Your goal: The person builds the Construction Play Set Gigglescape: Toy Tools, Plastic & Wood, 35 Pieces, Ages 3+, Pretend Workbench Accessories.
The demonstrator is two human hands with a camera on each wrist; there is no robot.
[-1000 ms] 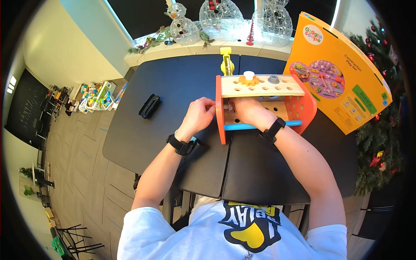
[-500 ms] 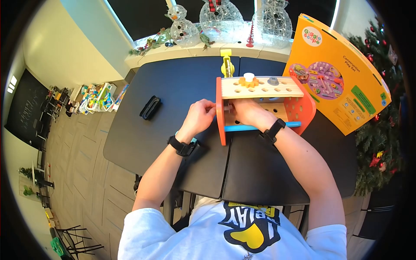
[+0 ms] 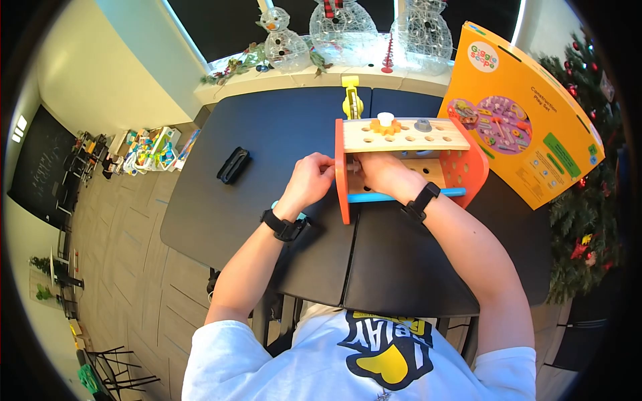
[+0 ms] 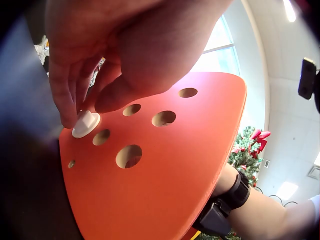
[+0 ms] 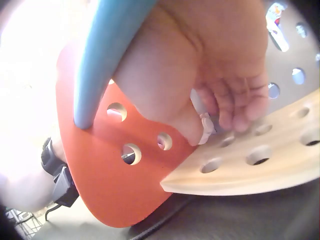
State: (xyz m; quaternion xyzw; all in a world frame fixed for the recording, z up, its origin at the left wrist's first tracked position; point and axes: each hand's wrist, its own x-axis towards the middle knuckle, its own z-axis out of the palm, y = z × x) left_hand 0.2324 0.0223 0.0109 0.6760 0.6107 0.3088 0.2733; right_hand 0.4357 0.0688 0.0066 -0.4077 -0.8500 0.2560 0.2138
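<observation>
A toy workbench with orange-red side panels point(image 3: 342, 175) and pale wooden boards point(image 3: 405, 139) stands on the dark table. At its left panel, my left hand point(image 3: 310, 179) pinches the ridged head of a white plastic bolt point(image 4: 86, 125) that sits in a hole on the outer face. My right hand point(image 3: 386, 174) reaches inside past the blue rod point(image 3: 369, 197). Its thumb and index finger pinch a white nut point(image 5: 205, 128) against the inner face of that same panel, while the other fingers curl loosely. The hand partly hides the nut.
On the workbench top sit an orange gear with a white bolt point(image 3: 384, 121) and a grey nut point(image 3: 422, 125). Behind stands a yellow toy tool point(image 3: 352, 100). A black case point(image 3: 233, 165) lies at left; a large orange box point(image 3: 521, 117) leans at right.
Both hands stay at the left panel, with only slight finger movement around the bolt and nut. The whole head view has shifted slightly.
</observation>
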